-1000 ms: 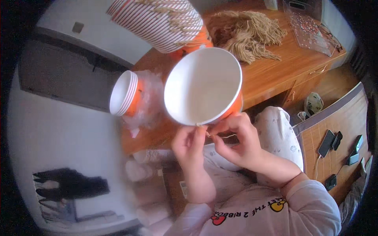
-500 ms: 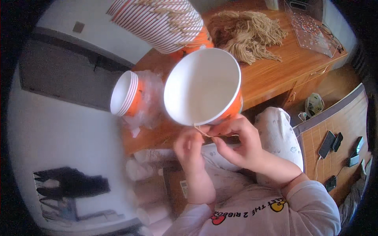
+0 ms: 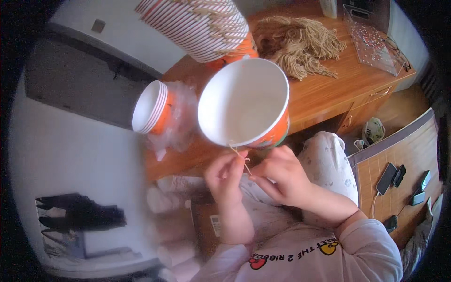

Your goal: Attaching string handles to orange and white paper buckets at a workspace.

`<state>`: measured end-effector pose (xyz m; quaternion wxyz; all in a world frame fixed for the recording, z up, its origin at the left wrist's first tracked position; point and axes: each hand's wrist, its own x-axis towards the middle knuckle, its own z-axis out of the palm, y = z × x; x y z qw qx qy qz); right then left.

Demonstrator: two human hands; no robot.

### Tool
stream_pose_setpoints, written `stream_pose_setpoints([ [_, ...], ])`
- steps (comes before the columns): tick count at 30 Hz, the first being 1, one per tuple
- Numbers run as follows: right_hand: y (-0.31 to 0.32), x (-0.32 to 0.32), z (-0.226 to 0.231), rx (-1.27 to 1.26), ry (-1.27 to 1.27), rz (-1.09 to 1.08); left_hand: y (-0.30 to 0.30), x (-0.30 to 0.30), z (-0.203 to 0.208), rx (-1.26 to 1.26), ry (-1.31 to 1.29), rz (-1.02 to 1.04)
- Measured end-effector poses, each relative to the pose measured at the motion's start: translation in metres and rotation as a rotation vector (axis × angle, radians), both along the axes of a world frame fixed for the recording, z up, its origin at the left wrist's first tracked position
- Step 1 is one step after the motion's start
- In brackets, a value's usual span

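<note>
An orange paper bucket [image 3: 243,105], white inside, stands tilted with its open mouth facing me at the table's near edge. A thin beige string [image 3: 240,154] hangs from the lower side of its rim. My left hand [image 3: 226,175] pinches the string just below the rim, with a small loop or knot by the fingertips. Close by, my right hand [image 3: 278,177] is closed with thumb and finger together on the string's end. Neither hand grips the bucket; its underside is partly hidden from view.
A tall stack of nested buckets [image 3: 199,29] with strings along it leans at the back. A shorter stack [image 3: 149,107] lies in clear plastic at left. Bundled beige strings [image 3: 307,46] and a clear case [image 3: 371,44] lie on the wooden table [image 3: 324,96].
Both hands have drawn slightly away from the bucket's rim. More of the string shows between the fingers, with a small loop or knot in it. The bucket stays nearly in place.
</note>
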<state>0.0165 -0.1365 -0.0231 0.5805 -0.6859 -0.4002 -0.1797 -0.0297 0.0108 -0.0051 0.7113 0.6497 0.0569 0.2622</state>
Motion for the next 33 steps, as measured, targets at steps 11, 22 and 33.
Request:
stream_pose_setpoints([
  [11, -0.003, -0.009, 0.005, 0.038, -0.127, 0.042, -0.004, 0.029, -0.035, 0.257, -0.309, 0.423],
  [22, -0.018, -0.036, 0.026, 0.055, -0.39, 0.224, 0.017, -0.079, -0.114, 0.468, -0.64, 0.533],
  [33, -0.095, 0.014, 0.049, 0.132, -0.028, 0.258, 0.056, -0.013, -0.073, -0.07, -0.481, 0.232],
])
